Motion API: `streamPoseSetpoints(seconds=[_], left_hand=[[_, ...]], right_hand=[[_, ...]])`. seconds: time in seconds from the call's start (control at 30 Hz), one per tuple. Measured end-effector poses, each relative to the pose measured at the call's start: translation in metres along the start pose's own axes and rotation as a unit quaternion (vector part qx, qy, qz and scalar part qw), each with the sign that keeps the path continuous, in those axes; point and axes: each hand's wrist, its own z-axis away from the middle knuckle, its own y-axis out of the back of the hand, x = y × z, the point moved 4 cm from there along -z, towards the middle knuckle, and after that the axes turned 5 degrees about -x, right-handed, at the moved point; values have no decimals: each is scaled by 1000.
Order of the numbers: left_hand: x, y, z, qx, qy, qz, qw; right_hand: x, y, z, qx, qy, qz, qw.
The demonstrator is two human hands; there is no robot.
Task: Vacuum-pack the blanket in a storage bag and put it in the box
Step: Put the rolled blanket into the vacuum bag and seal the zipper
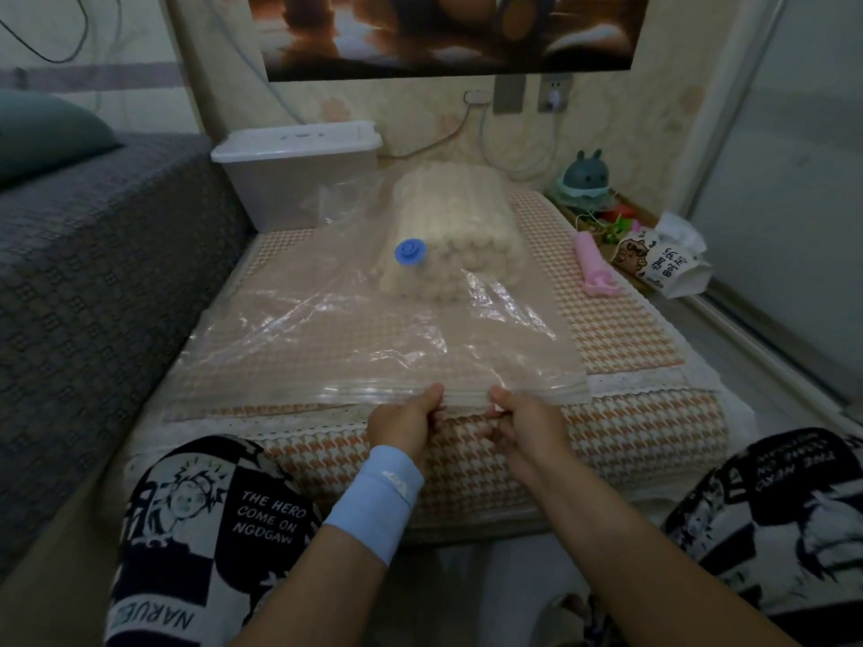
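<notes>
On a low table (630, 329) draped in houndstooth cloth beside a grey bed (93, 249), the cream blanket (457, 226) already lies folded inside the clear storage bag (373, 338), at its far end under the blue valve (411, 252). The left hand (404, 420) and right hand (527, 413) pinch the zip strip on the bag's near edge, so sealing looks underway. Drawing out the air and loading the lidded white box (299, 165) beyond appear left to do.

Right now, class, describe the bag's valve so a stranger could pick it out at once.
Find the houndstooth mat at the centre, then the clear storage bag spread on it. Against the near left end of the rolled cream blanket inside sits the valve: the only blue, round piece there.
</notes>
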Motion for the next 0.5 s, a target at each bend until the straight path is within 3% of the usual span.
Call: streamPoseSetpoints(seconds=[0.17, 0.3, 0.37, 0.5], left_hand=[[0, 3, -5, 43, -35, -2, 998], [-4, -16, 0, -56, -8, 76, 995], [-11, -30, 9, -104, 6, 46, 994], [-17, -33, 7, -62, -9, -24, 998]], right_hand=[[-1, 7, -4, 6, 29, -4, 1000], [3, 4, -3, -44, 6, -1, 999], [8, -2, 2, -72, -10, 10, 997], [13, -3, 4, -36, 21, 24, 999]])
